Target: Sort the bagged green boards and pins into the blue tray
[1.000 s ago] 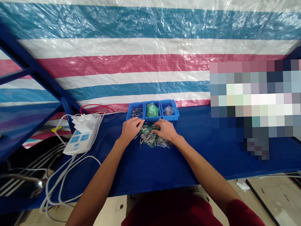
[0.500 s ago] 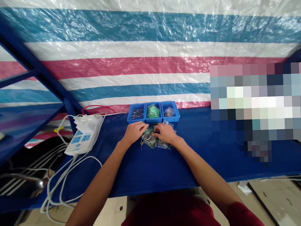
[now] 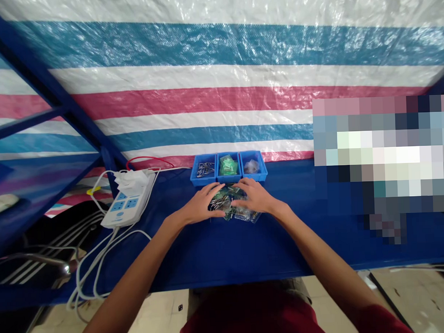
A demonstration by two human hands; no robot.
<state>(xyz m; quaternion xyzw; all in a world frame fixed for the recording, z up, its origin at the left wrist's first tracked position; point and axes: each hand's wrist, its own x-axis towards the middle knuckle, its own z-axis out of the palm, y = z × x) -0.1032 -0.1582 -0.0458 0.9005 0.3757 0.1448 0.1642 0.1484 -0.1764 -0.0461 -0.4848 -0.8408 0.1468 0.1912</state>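
Observation:
A heap of small metal screws (image 3: 219,202) lies on the blue tabletop, mixed with green plastic packets. Around its left side curves my left hand (image 3: 202,204), fingers spread and thumb apart. My right hand (image 3: 255,197) arches over the other side, its fingers also apart. Clear plastic bags (image 3: 244,214) with small parts inside lie partly under the right hand. Just behind the heap are three joined blue bins: the left bin (image 3: 198,180) holds loose screws, the middle bin (image 3: 228,179) green packets, the right bin (image 3: 260,177) a clear bag.
A white power strip (image 3: 127,206) with a plugged-in adapter stands on the left of the blue table (image 3: 232,258), its white cables (image 3: 87,268) looping over the front edge. A striped plastic sheet (image 3: 205,104) hangs behind. The right side is pixelated.
Both hands have opened from closed, pinching shapes, and their fingers now spread around the heap of screws. The view has shifted slightly.

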